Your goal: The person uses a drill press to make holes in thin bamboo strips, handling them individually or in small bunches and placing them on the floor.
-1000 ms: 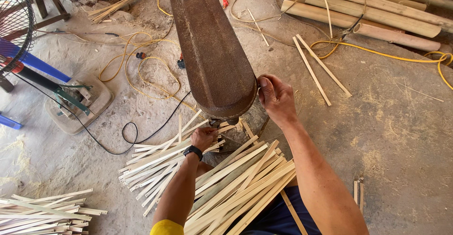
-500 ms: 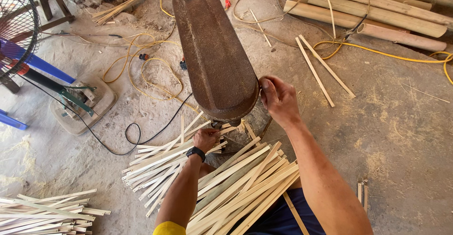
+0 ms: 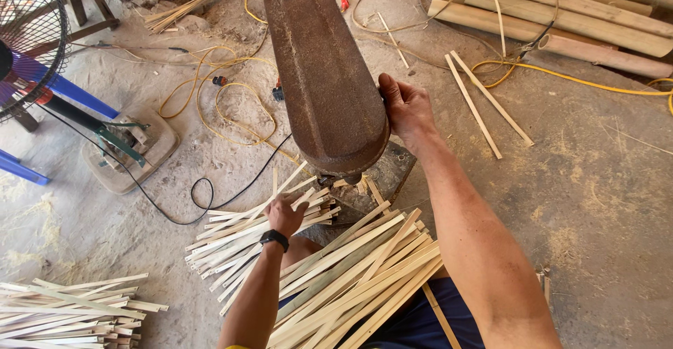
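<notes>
- The bamboo strips (image 3: 252, 233) lie fanned on the floor just below the near end of the rusty machine housing (image 3: 324, 75), their long axes running from lower left up toward its base.
- The left hand (image 3: 286, 214) sits on top of this fan, directly below the housing's rounded end, fingers curled and clenched on a few strip ends; a dark watch (image 3: 274, 239) is on its wrist.
- The right hand (image 3: 406, 110) rests against the housing's right edge, fingers bent over the rim, grasping the housing and no strip. The left hand is the nearer to the strips.
- A second, larger sheaf of strips (image 3: 364, 272) lies across the person's lap, below and right of the housing.
- The floor (image 3: 596, 202) is dusty concrete with sawdust.
- Left of the housing: yellow cable (image 3: 210, 110), a black cord (image 3: 203, 202) and a fan (image 3: 28, 40) on its stand.
- Up and right of it, whole bamboo poles (image 3: 561, 19); far lower left, another strip pile (image 3: 70, 314).
</notes>
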